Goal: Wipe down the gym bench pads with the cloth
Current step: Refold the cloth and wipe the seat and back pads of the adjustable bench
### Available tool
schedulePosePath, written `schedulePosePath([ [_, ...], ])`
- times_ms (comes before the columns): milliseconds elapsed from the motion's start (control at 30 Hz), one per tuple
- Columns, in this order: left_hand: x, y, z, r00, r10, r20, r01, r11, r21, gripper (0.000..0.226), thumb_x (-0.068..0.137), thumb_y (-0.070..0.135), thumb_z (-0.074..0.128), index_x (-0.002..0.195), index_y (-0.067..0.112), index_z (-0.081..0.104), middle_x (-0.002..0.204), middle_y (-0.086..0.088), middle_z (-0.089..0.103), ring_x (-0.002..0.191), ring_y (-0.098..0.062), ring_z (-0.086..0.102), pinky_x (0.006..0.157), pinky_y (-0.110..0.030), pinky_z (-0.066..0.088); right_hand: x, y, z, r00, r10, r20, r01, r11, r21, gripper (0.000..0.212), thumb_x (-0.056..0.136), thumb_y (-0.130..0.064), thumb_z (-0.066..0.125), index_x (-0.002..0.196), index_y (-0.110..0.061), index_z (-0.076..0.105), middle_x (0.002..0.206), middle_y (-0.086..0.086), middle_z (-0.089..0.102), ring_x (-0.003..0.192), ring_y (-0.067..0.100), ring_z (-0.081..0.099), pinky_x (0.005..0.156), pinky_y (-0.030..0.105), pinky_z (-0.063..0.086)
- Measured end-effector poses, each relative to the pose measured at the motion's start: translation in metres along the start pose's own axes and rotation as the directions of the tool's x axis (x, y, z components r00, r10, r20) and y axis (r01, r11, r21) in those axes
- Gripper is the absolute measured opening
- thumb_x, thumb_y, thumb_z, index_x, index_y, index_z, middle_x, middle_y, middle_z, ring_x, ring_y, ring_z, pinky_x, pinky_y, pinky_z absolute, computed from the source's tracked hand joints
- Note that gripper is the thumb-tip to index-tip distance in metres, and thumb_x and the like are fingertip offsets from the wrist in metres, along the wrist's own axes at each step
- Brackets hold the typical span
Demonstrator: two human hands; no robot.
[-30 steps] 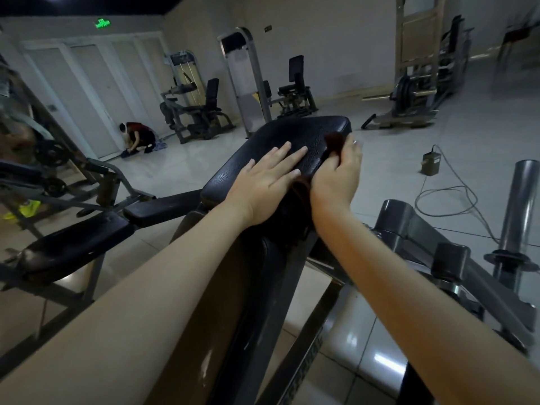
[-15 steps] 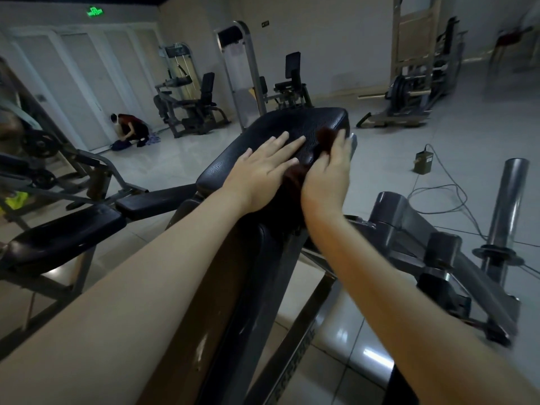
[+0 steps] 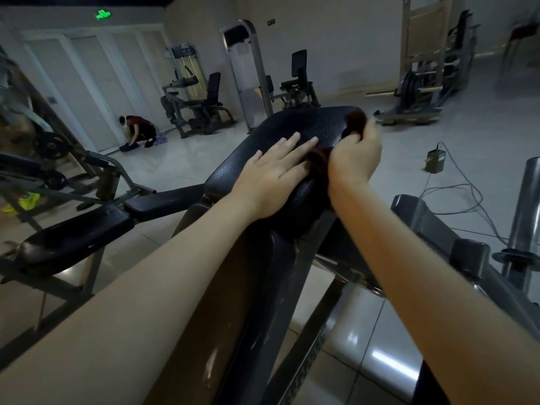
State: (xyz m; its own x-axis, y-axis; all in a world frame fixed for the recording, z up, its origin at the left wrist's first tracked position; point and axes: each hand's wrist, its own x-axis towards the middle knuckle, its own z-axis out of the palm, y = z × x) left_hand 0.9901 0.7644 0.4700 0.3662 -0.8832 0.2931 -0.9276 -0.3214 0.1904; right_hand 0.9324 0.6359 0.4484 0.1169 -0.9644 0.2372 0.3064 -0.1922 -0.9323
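a person's left hand [image 3: 274, 176] lies flat on the black bench pad [image 3: 292, 124], fingers straight and slightly spread, arm stretched forward. the right hand [image 3: 355, 159], fingers curled, grips a dark brown cloth [image 3: 356, 119] bunched against the pad's right edge. a green lit sign [image 3: 103, 14] glows far left, and lettering runs along the near frame bar [image 3: 304, 363]; neither is legible.
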Motion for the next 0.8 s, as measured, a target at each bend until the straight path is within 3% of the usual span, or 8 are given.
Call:
schedulePosePath([
  [233, 0.001, 0.001, 0.0, 1.0, 0.001, -0.002, -0.001, 1.0, -0.011, 0.046, 0.108, 0.039, 0.026, 0.153, 0.044, 0.018, 0.165, 0.012, 0.007, 0.151, -0.006, 0.001, 0.12, -0.039, -0.002, 0.043, -0.003, 0.005, 0.998, 0.066, 0.009, -0.067, 0.997, 0.032, 0.05, 0.101, -0.007, 0.03, 0.15, -0.013, 0.035, 0.155, 0.008, 0.035, 0.143, 0.023, 0.032, 0.118, 0.04, 0.027],
  [333, 0.002, 0.0, 0.0, 1.0, -0.001, -0.005, 0.001, 1.0, -0.016, 0.046, 0.107, 0.039, 0.028, 0.153, 0.045, 0.019, 0.165, 0.012, 0.008, 0.151, -0.006, 0.002, 0.121, -0.04, -0.001, 0.001, -0.004, -0.008, 0.997, -0.023, 0.07, 0.025, 0.999, -0.02, 0.051, 0.101, -0.006, 0.031, 0.152, -0.01, 0.026, 0.159, 0.009, 0.026, 0.147, 0.021, 0.023, 0.121, 0.037, 0.018],
  [433, 0.003, -0.001, 0.0, 1.0, 0.007, -0.002, -0.007, 1.0, 0.004, 0.048, 0.105, 0.043, 0.025, 0.153, 0.044, 0.018, 0.165, 0.011, 0.008, 0.151, -0.008, 0.003, 0.12, -0.042, 0.0, -0.069, 0.004, -0.024, 0.98, -0.119, 0.158, 0.126, 0.991, -0.038, 0.053, 0.102, -0.005, 0.031, 0.154, -0.013, 0.02, 0.162, 0.005, 0.013, 0.149, 0.014, 0.01, 0.121, 0.026, 0.007],
  [533, 0.002, 0.0, 0.0, 1.0, 0.011, -0.002, -0.011, 1.0, 0.023, 0.052, 0.101, 0.047, 0.02, 0.153, 0.044, 0.018, 0.165, 0.01, 0.009, 0.151, -0.008, 0.004, 0.121, -0.043, 0.001, -0.12, 0.008, -0.033, 0.957, -0.186, 0.221, 0.189, 0.982, 0.009, 0.056, 0.102, -0.003, 0.032, 0.154, -0.016, 0.018, 0.163, 0.0, 0.007, 0.149, 0.007, 0.004, 0.12, 0.02, 0.004],
  [633, 0.002, 0.001, -0.001, 1.0, 0.001, 0.007, -0.001, 1.0, 0.022, 0.053, 0.1, 0.049, 0.022, 0.153, 0.045, 0.018, 0.165, 0.011, 0.009, 0.151, -0.008, 0.004, 0.121, -0.042, 0.001, -0.114, 0.007, -0.029, 0.961, -0.173, 0.217, 0.176, 0.984, 0.006, 0.055, 0.102, -0.002, 0.032, 0.154, -0.015, 0.019, 0.163, 0.0, 0.009, 0.149, 0.008, 0.004, 0.119, 0.018, 0.004],
  [800, 0.003, -0.001, -0.001, 1.0, 0.017, -0.003, -0.017, 1.0, 0.012, 0.048, 0.106, 0.041, 0.026, 0.153, 0.043, 0.017, 0.165, 0.01, 0.008, 0.151, -0.008, 0.002, 0.12, -0.041, -0.001, -0.041, -0.001, -0.011, 0.987, -0.122, 0.109, 0.128, 0.99, -0.052, 0.052, 0.1, -0.002, 0.032, 0.151, -0.009, 0.03, 0.158, 0.011, 0.025, 0.147, 0.022, 0.019, 0.122, 0.036, 0.014],
])
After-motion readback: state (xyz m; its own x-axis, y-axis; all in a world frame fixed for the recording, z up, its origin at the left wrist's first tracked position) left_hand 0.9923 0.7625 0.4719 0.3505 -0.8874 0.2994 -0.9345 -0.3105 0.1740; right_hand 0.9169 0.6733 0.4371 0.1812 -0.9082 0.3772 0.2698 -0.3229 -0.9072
